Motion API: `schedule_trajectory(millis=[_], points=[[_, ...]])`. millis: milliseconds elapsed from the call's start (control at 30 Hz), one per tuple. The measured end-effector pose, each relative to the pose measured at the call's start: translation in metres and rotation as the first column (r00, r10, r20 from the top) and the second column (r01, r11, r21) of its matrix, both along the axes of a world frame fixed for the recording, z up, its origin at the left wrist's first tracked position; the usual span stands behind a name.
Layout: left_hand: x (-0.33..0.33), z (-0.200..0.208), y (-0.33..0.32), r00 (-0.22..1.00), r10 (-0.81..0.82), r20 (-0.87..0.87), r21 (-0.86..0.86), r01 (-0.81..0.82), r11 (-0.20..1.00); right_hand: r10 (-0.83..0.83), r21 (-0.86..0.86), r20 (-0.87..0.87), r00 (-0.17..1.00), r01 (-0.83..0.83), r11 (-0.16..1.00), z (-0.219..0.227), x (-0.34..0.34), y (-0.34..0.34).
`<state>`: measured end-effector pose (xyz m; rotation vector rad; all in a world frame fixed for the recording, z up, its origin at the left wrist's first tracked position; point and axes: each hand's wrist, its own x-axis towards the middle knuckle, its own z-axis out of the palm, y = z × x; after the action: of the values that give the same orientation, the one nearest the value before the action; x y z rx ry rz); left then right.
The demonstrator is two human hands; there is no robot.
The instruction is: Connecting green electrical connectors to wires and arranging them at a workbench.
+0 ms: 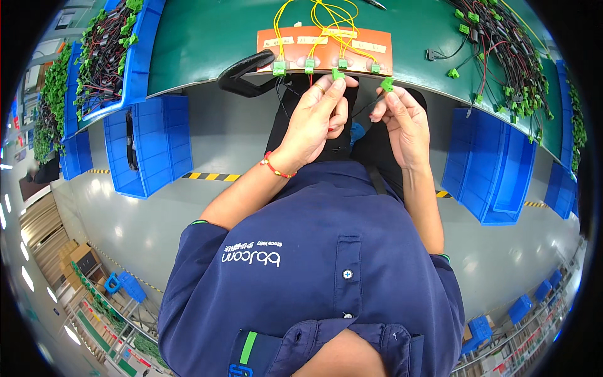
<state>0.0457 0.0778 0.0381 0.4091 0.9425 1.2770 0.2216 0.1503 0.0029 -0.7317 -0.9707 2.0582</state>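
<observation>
Between thumb and fingers of my left hand is a green terminal connector, held just below the front edge of an orange board. My right hand pinches another green connector that has a dark cable on it. Along the board's edge sit several green sockets, with yellow wires rising from them. Dark and red wires hang below the left ones. The lower ends of the held cables are partly hidden by my hands and dark trousers.
A black curved handle juts from the green table left of the board. Cable bundles with green connectors fill a blue bin at left and lie in a heap at right. Blue crates hang below the table on both sides.
</observation>
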Motion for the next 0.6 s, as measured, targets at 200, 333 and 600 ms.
schedule_trajectory(millis=[200,333,600], points=[[0.004,-0.002,-0.001,0.97,0.029,-0.241,0.028,-0.023,0.999,0.006,-0.084,-0.068,0.998,-0.011,0.996,0.002,-0.017,-0.005],[0.006,-0.014,-0.006,0.971,0.062,-0.231,0.102,-0.04,0.994,0.04,-0.069,-0.001,0.999,-0.04,0.997,0.011,-0.019,-0.007],[-0.008,-0.009,0.004,0.852,-0.082,0.517,-0.005,0.098,0.995,0.04,0.027,-0.11,0.993,-0.037,0.999,0.012,0.004,-0.015]])
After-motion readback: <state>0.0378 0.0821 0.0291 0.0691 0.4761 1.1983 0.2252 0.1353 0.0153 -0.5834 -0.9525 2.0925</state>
